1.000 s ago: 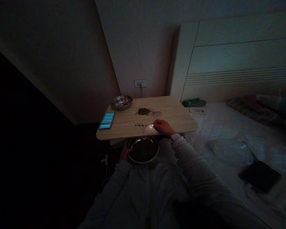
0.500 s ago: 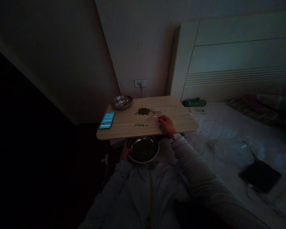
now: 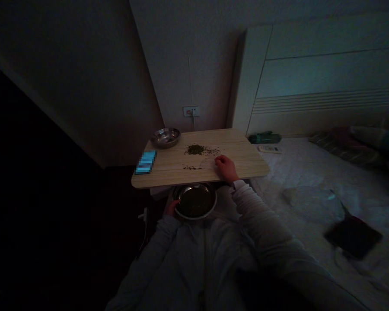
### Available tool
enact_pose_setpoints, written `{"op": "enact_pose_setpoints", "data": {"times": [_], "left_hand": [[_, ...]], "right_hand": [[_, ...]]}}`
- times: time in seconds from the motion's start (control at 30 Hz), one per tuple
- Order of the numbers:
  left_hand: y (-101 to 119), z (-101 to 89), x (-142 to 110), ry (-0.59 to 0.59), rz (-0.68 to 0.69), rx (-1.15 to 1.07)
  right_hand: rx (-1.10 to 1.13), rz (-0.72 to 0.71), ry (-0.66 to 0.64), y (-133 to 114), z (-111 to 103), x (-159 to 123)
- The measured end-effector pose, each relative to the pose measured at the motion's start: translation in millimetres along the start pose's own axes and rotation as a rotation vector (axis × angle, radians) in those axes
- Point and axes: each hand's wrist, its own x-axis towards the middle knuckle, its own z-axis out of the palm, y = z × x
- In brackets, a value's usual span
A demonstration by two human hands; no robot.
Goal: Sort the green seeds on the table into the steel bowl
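Observation:
My left hand (image 3: 173,208) grips the left rim of a steel bowl (image 3: 213,205) at my lap, below the table's front edge. Dark contents, too dim to name, fill the bottom of the bowl. Over the right part of the small wooden table (image 3: 243,147), my right hand (image 3: 226,167) is closed on a thin piece of clear plastic (image 3: 207,163). Its exact kind does not show. Just beyond the plastic lies a pile of small greenish beans or seeds (image 3: 195,149), with some scattered to its right. A short row of darker bits (image 3: 191,167) lies nearer me.
Another steel bowl (image 3: 166,138) stands at the table's back left, behind a blurred phone-like screen (image 3: 145,162). A bed (image 3: 298,168) on the right bears a green bottle (image 3: 265,138), a remote control (image 3: 269,149), a clear bag-like sheet (image 3: 314,202) and a dark flat object (image 3: 353,236).

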Motion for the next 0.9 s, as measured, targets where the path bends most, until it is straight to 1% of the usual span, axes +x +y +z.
{"op": "enact_pose_setpoints", "data": {"times": [0.1, 0.27, 0.4, 0.57, 0.73, 0.9], "left_hand": [[0, 2.8, -2, 0.071, -0.048, 0.031], [1, 11.1, -10, 0.086, -0.017, -0.003], [1, 11.3, -10, 0.076, -0.016, -0.023], [3, 11.0, -11, 0.136, 0.006, 0.001], [2, 13.4, -14, 0.079, -0.066, -0.029], [1, 11.6, -13, 0.031, -0.076, -0.017]], "right_hand": [[-0.014, -0.012, -0.015, 0, 1, -1], [-0.026, -0.017, -0.047, 1, 1, -1], [-0.02, -0.008, -0.062, 1, 1, 0], [-0.021, -0.009, -0.079, 1, 1, 0], [-0.021, -0.013, -0.101, -1, 0, -3], [-0.009, -0.022, -0.117, -1, 0, -4]]}}
